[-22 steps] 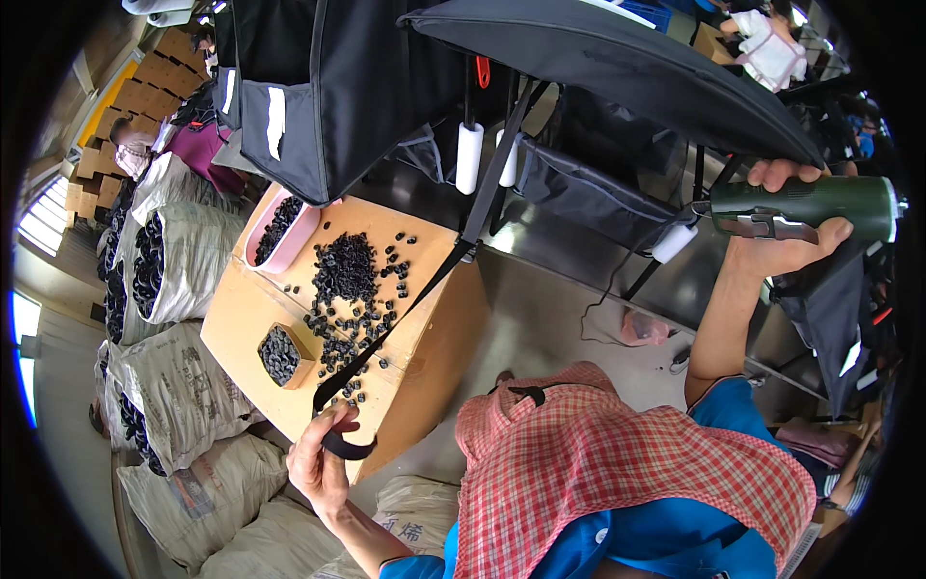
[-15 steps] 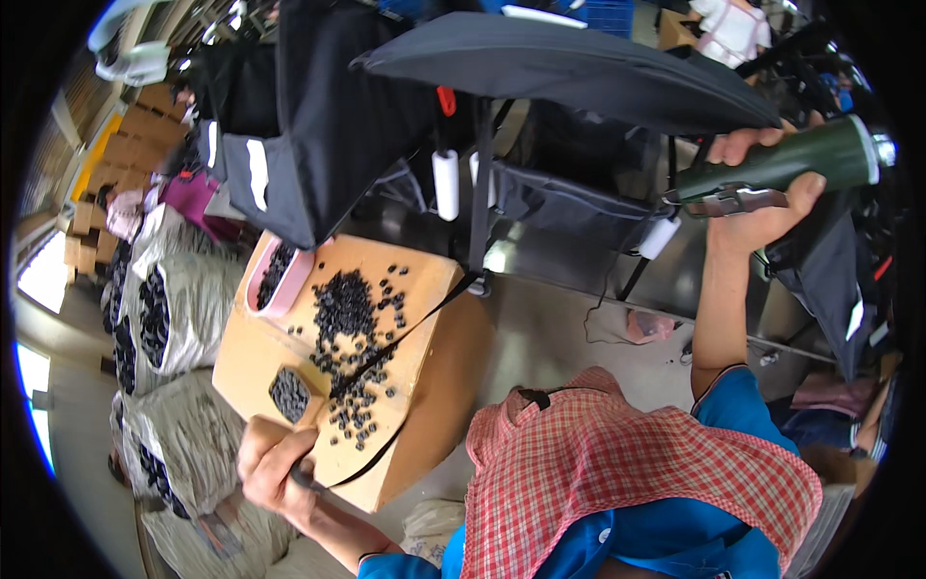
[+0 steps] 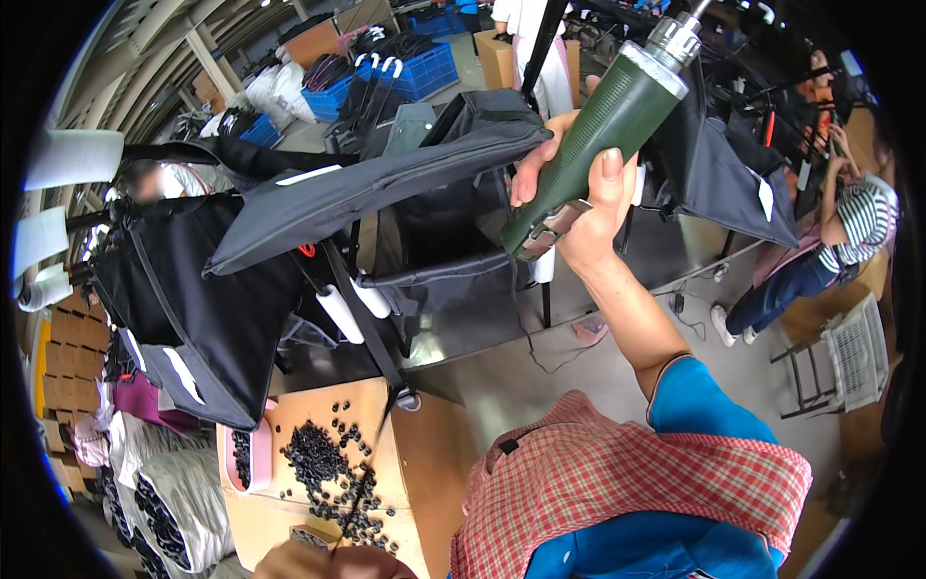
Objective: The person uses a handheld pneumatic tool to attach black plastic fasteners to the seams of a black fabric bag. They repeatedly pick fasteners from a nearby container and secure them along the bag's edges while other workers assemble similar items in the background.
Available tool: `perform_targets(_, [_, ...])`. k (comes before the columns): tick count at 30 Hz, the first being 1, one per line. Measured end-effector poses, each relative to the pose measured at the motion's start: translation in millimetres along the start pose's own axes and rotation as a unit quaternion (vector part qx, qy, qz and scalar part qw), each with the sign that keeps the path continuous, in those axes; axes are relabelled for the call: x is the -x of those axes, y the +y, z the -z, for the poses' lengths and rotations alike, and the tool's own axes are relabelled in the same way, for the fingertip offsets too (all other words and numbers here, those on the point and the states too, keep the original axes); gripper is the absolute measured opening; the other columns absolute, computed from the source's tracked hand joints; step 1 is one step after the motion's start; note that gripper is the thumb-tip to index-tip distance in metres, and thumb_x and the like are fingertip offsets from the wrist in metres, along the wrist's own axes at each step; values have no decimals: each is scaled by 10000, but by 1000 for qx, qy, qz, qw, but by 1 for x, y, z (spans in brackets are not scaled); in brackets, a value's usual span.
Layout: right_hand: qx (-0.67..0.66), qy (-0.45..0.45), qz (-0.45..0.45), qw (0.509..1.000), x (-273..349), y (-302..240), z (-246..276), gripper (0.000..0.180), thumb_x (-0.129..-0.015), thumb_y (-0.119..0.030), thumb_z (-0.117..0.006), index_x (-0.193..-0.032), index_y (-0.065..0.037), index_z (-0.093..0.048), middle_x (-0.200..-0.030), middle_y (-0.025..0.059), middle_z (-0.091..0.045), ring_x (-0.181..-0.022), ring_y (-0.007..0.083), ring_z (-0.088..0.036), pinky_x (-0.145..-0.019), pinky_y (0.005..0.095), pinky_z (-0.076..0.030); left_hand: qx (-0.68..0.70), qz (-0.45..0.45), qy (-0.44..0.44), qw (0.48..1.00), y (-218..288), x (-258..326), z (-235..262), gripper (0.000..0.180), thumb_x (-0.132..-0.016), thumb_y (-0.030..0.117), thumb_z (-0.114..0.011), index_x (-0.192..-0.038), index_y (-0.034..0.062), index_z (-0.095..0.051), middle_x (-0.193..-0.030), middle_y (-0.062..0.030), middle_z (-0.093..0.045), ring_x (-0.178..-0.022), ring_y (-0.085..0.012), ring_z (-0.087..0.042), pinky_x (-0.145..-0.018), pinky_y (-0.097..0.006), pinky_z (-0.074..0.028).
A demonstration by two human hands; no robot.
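Green driver [image 3: 617, 118] (in right hand [image 3: 598, 220]) now steeper in view

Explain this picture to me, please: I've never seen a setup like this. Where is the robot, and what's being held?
There is no robot here, just a person using two bare hands. The picture comes from a wide camera worn on the person's head and looking down, so straight edges bend near the rim.

The right hand grips a green power screwdriver, tip pointing up. The left hand is blurred and cut off at the bottom edge, so I can't tell how it is closed.

Near it is a brown box. Small black pieces lie scattered on top, beside a pink tray holding more. Black fabric bags fill the space beyond.
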State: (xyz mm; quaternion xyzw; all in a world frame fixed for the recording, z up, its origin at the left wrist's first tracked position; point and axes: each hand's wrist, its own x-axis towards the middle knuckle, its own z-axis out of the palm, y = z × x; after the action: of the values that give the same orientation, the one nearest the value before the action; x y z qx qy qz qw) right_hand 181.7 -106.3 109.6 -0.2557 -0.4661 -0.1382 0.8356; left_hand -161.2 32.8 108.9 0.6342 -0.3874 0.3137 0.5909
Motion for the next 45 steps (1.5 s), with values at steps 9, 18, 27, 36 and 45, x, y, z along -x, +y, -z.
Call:
perform_targets(9, [131,26,-12,991,-1,-4,-6,678,-957,-435,-401,-1409,14,-172,-882,132,-468,-514,198,-556,-427,332,-488,-276,389,130,869,-186,-23,16,394,-1027,248,-373,-1255,-6,-569,-540,29,-470,-507,-44,-391,-512,-223,-323])
perform_targets(18, [54,49,-3,997,-3,-1,-6,435,-937,-334,-555,-1155,-39,-320,-865,148,-525,-529,207,-579,-465,309,-494,45,399,201,893,-255,-37,35,288,-940,26,-497,-1207,-27,-588,-1021,-110,-649,-782,-126,-590,-662,-286,-545])
perform_targets(27, [85,53,-20,995,1,-13,-5,435,-934,-322,-558,-1181,-62,-313,-855,135,-524,-541,192,-575,-470,297,-488,-95,324,118,934,-253,-58,14,375,-849,-68,-458,-1181,1,-619,-886,-71,-615,-609,-92,-525,-569,-207,-432])
perform_targets(36, [25,43,-18,999,12,-7,-2,499,-934,-258,-569,-1274,-48,-269,-939,111,-510,-617,157,-565,-544,284,-488,-311,63,37,948,-223,-63,5,239,-618,-99,-489,-770,24,-627,-827,-96,-548,-621,-177,-502,-537,-282,-373])
perform_targets(45, [2,25,-1,1000,-2,2,-1,488,-939,-278,-565,-1258,-51,-274,-910,111,-516,-607,158,-568,-531,277,-480,-326,169,118,923,-223,-32,22,202,-689,-72,-510,-850,50,-517,-848,-32,-478,-747,-110,-437,-677,-226,-363])
